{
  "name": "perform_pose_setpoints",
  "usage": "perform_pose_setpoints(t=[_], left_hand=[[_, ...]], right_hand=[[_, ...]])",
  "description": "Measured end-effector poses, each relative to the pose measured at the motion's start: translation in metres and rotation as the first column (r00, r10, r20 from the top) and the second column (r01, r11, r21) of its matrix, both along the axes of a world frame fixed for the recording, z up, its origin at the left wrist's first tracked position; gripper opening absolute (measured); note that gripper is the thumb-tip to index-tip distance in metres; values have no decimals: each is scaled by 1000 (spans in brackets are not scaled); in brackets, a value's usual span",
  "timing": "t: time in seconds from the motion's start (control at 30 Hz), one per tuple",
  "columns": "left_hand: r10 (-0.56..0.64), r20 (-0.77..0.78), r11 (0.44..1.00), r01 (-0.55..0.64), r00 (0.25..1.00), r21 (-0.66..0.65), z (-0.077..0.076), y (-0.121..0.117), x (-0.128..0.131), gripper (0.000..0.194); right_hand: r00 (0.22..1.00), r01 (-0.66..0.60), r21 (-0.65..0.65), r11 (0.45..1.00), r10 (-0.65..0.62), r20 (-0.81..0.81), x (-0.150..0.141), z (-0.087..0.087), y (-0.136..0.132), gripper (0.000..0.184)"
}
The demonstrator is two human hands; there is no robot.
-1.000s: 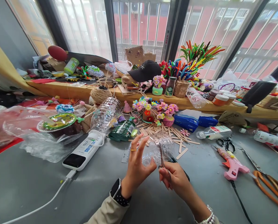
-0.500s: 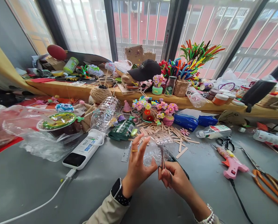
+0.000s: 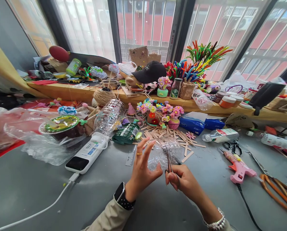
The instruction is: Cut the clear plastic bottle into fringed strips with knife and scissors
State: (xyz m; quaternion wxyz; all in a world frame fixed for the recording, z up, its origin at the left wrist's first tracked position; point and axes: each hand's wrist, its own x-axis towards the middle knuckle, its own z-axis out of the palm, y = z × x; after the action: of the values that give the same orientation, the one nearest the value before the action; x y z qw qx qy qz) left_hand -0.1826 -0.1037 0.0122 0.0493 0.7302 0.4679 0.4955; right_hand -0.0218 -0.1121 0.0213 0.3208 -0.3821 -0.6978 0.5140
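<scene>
A clear, ridged plastic bottle piece (image 3: 156, 157) lies on its side in front of me. My left hand (image 3: 142, 171) holds its near left end, thumb below and fingers curved over the rim. In my right hand (image 3: 185, 181) is a small pair of metal scissors (image 3: 168, 160), fingers wrapped round the handles. The blades point up and away, against the plastic at the bottle's middle; how far apart they are is hard to make out.
Wooden craft sticks (image 3: 188, 156) lie scattered behind the bottle. To the right are a pink glue gun (image 3: 239, 168), orange-handled shears (image 3: 278, 189) and black-handled scissors (image 3: 233, 148). A white device (image 3: 87, 154) with a cable, a green bottle piece (image 3: 125, 134) and a ruler (image 3: 130, 155) lie left.
My right hand has shifted slightly right with the scissors, whose blades now lean more to the left at the top. My left hand keeps nearly the same hold on the bottle piece.
</scene>
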Motion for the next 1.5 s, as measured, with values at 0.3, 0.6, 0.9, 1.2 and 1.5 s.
perform_pose_setpoints(t=[0.3, 0.6, 0.9, 1.2, 1.5], left_hand=[[10, 16, 999, -11, 1000, 46, -3, 2, -2, 70], [17, 21, 999, -18, 1000, 49, -3, 2, -2, 71], [0, 4, 998, -1, 1000, 62, -3, 3, -4, 69], [-47, -16, 998, 48, 999, 47, -5, 5, -6, 73], [-50, -43, 998, 52, 998, 45, -4, 6, -5, 71]], right_hand=[[999, 40, 11, 999, -40, 8, -4, -2, -2, 51], [998, 59, 54, 997, -60, 20, -8, -3, -4, 50], [997, 68, 12, 998, -68, 35, -8, -2, -4, 53], [1000, 12, 70, 997, -13, 26, -6, 1, -6, 57], [999, -16, 101, 995, 11, 51, -4, 0, -5, 56]])
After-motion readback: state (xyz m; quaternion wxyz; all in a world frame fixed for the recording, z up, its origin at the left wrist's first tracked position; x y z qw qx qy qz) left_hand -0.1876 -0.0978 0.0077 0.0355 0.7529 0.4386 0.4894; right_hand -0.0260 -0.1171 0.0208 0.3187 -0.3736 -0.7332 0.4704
